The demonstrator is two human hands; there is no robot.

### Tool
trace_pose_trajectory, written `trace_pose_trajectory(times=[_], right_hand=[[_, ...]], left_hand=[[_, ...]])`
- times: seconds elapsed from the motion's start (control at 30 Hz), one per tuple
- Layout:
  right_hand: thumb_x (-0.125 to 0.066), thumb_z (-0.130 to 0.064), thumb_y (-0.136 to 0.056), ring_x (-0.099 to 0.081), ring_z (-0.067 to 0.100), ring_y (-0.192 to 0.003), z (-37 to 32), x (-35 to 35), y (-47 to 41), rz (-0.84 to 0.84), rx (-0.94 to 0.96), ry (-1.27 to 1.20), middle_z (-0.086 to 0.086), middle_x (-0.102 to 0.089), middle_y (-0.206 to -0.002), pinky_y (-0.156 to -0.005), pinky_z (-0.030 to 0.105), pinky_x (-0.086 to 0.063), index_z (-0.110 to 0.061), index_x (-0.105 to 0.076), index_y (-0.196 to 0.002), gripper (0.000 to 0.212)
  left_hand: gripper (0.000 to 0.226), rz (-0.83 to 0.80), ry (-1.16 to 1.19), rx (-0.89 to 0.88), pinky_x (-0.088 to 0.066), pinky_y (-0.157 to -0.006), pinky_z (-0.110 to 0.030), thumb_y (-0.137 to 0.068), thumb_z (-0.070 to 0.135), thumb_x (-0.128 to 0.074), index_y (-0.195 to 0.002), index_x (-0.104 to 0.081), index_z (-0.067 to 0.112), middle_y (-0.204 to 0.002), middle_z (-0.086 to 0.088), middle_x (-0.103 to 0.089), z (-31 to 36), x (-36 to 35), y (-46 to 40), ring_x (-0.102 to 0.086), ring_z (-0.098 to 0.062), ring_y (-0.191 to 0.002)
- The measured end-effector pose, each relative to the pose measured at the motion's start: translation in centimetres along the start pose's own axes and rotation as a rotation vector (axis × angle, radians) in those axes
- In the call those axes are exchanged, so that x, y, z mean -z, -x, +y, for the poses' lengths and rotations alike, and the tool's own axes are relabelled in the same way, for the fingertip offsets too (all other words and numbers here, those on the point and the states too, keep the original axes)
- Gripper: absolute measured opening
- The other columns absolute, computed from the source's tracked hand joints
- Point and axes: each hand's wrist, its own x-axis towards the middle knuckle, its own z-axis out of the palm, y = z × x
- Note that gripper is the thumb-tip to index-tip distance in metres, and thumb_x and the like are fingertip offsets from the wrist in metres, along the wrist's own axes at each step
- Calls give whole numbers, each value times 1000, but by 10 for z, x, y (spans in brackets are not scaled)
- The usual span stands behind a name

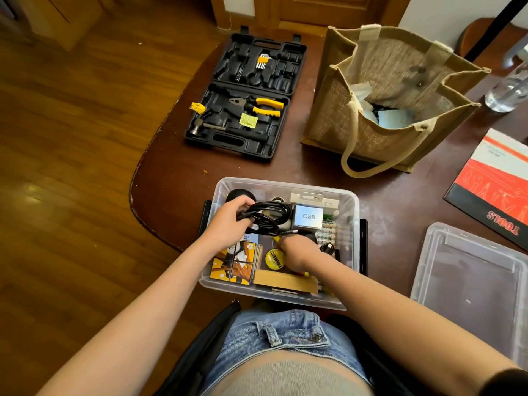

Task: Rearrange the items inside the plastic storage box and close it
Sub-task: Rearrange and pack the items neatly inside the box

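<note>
The clear plastic storage box (353,224) stands at the near edge of the desk (177,178), just in front of the person, with no lid on it. Its lid (474,284) lies apart, at the near right part of the desk.

The left hand (228,224) is closed around a coiled black cable (268,217) and holds it over the far left part of the box. The cable is soft and light, and I think the loops may spring open, so it is better to hold the whole bundle across the loops, as the hand does. The right hand (298,251) is low inside the middle of the box. Its fingers are hidden among the items, so I cannot tell if it holds anything; something thin and yellow shows beside it.

In the box I see a small grey box marked Q88 (308,217), a yellow roll of tape (275,258), an orange picture card pack (233,264) at the near left corner and a flat brown cardboard piece (285,282) along the near wall. These are stiff and light, easy to slide. The box walls are thin, smooth and probably a little flexible, so it is best to press the lid at the edges, near the black side latches (363,247).

Farther on the desk are an open black tool case (245,95) and a rough jute bag (385,101).
</note>
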Motion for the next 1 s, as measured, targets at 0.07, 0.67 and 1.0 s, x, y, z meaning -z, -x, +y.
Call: trace_pose_trajectory(times=[0.07,0.67,1.0], right_hand=[[-46,-9,-91,-57,32,-107,-5,-3,-5,21,-42,-5,14,-59,-120,-85,37,-50,-6,-57,-115,27],[-49,-20,-91,-61,24,-103,-23,-15,-34,5,-177,184,4,-65,-110,-69,26,-41,-16,-61,-109,22],[-52,-10,-88,-61,28,-105,-21,-20,-30,84,-158,19,9,-63,-115,-79,33,-50,-12,-59,-117,29]], left_hand=[[26,2,16,2,-50,-80,-25,-89,-4,-55,-96,-56,21,-99,0,-65,-1,2,0,-63,-17,-94],[24,-74,29,-30,-48,-72,-12,-91,0,-56,-98,-56,23,-90,13,-63,-6,8,-2,-64,-7,-87],[18,-91,52,-45,-52,-81,-28,-91,-1,-54,-104,-56,12,-90,6,-62,1,10,-3,-63,-16,-89]])
